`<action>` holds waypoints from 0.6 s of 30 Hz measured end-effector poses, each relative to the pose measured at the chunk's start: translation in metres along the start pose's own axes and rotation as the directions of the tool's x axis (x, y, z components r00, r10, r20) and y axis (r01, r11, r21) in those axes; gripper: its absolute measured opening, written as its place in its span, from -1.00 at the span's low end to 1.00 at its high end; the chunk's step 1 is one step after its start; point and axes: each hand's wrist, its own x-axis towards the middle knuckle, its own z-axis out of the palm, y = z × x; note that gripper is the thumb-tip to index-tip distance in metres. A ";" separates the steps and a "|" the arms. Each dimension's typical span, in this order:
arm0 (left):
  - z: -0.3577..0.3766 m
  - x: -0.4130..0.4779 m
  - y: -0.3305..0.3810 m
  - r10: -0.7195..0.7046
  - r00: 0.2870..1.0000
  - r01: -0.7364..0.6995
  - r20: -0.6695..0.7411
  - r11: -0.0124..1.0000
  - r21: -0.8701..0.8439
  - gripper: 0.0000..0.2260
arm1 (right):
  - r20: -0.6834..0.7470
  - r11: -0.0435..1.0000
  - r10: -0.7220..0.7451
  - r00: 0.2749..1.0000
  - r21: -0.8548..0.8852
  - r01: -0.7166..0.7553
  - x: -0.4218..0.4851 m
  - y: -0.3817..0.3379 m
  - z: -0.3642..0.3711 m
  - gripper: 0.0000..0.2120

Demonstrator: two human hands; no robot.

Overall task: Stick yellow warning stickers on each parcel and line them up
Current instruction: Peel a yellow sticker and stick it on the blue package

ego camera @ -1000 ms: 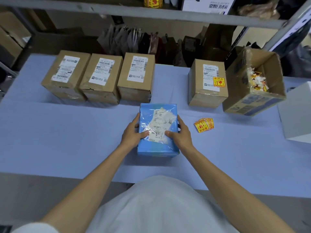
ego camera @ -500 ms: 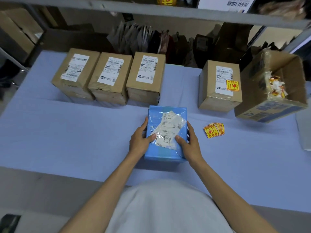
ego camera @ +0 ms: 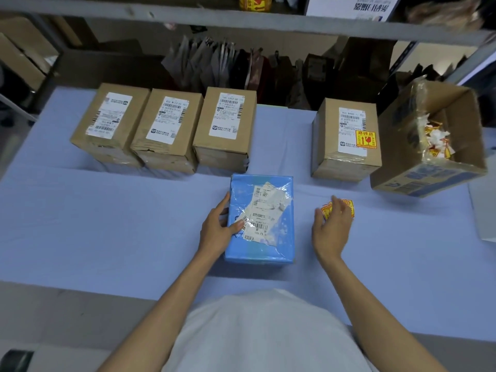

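Head | left grip (ego camera: pixel 217 232) clasps blue parcel (ego camera: pixel 261 251) edge | right grip (ego camera: pixel 331 229) loose-fingered, empty, over yellow stickers (ego camera: pixel 349 206)

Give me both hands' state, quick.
Left hand: holds the blue parcel by its left edge.
Right hand: open, fingers over the stickers, holding nothing.

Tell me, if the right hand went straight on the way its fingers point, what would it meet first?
The right hand would meet the fanned yellow stickers first. Its fingertips overlap them in this view, though I cannot tell whether they touch.
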 end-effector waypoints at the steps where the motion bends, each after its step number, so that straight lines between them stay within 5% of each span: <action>1: 0.000 0.000 0.000 -0.003 1.000 0.003 0.001 1.000 -0.009 -0.34 | 0.024 0.986 0.003 1.000 -0.167 0.001 0.009 0.010 0.000 -0.54; 5: -0.002 0.000 0.003 -0.010 1.000 0.010 0.014 0.999 -0.036 -0.32 | 0.126 0.741 -0.121 0.985 -0.648 0.174 0.015 0.042 0.006 -0.71; 9: -0.003 -0.002 0.005 -0.007 1.000 0.008 0.017 0.999 -0.042 -0.32 | 0.162 0.582 -0.250 0.955 -0.762 0.282 0.017 0.043 -0.002 -0.82; 12: -0.002 -0.003 0.007 -0.006 1.000 0.007 0.012 0.999 -0.041 -0.32 | 0.183 0.580 -0.320 0.930 -0.738 0.345 0.019 0.037 -0.007 -0.96; 15: -0.002 -0.003 0.006 0.002 1.000 -0.002 0.003 0.999 -0.042 -0.33 | 0.234 0.659 -0.271 0.934 -0.663 0.357 0.018 0.032 -0.005 -0.78; 18: -0.001 -0.003 0.007 0.003 1.000 -0.003 0.006 0.999 -0.034 -0.34 | 0.248 0.737 -0.152 0.957 -0.617 0.277 0.020 0.014 -0.012 -0.89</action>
